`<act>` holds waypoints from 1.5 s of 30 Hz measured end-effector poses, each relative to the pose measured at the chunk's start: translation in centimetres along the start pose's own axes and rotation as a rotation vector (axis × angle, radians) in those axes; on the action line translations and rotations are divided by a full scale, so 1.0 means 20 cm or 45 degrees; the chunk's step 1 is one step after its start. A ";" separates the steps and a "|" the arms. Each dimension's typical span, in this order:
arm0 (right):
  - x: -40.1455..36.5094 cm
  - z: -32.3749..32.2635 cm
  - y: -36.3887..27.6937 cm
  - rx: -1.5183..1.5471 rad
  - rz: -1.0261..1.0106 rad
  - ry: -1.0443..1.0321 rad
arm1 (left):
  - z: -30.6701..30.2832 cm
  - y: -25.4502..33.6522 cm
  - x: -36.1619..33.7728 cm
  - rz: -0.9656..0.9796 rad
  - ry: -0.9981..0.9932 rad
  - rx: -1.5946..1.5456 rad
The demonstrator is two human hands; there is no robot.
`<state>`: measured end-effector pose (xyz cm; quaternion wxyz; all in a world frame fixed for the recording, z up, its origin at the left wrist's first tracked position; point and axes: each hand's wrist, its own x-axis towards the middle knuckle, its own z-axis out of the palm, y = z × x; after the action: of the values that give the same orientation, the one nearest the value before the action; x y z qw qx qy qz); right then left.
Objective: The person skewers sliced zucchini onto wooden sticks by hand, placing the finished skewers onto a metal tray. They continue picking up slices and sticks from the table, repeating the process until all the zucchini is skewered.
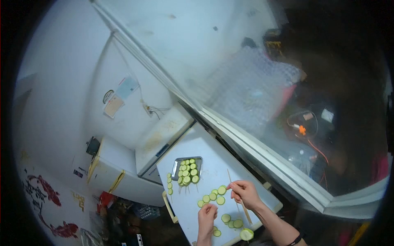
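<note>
My right hand pinches a thin wooden skewer, whose bare end points away from me. My left hand is closed, with its fingers curled; whatever it may hold is hidden. Just beyond it lie several round zucchini slices on the white tabletop. More loose slices are between my wrists, and a larger cut zucchini piece sits at the near edge. A metal tray carries skewered zucchini slices in rows. Beside my right wrist are some wooden sticks.
Left of the tray lies one more row of zucchini slices. Behind the table stand a white chest-like appliance and a white cabinet with a dark pot. A framed glass partition borders the right side.
</note>
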<state>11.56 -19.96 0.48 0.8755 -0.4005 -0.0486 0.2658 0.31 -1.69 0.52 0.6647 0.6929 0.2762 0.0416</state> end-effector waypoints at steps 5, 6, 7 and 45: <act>0.01 -0.01 0.01 -0.016 0.044 0.056 | -0.78 -0.44 -0.13 0.110 0.558 0.230; 0.00 0.00 0.02 -0.020 0.044 0.110 | -0.95 -0.51 -0.15 0.113 0.716 0.248; 0.01 0.01 0.04 -0.055 0.074 0.079 | -1.09 -0.57 -0.20 0.105 0.876 0.267; -0.43 -0.10 0.89 -0.913 -0.005 0.721 | -0.56 -1.07 -0.14 -0.185 0.379 1.147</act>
<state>-2.76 -16.11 -12.63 0.6609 -0.7351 0.1028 0.1107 -13.80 6.43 -17.59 0.2527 0.8775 0.4065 -0.0302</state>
